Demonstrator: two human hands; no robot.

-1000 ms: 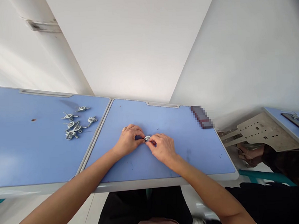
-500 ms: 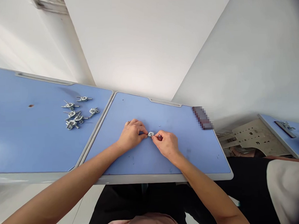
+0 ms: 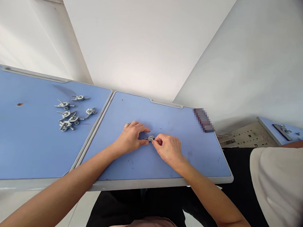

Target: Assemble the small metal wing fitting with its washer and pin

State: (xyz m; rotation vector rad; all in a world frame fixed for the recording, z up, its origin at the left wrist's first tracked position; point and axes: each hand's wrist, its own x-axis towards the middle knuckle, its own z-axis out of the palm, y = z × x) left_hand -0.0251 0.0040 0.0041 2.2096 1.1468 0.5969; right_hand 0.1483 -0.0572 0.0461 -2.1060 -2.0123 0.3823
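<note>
Flanged metal fitting (image 3: 150, 138) low over bench (image 3: 144, 166), between your hands | left hand (image 3: 129, 137), its 9 o'clock: pinch just opened, thumb and finger spread, thumb contact unclear | right hand (image 3: 169, 148), 3 o'clock: pinching its end, apparently steadying it alone | similar fittings (image 3: 74, 119) toward 10 o'clock

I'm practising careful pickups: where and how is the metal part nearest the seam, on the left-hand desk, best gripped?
Probably pinch the body of that metal part between thumb and fingertips, coming from its right, the side the left hand is on. The body looks broadest; its thin stem points down-left, and the other metal parts lie to its left.
</note>
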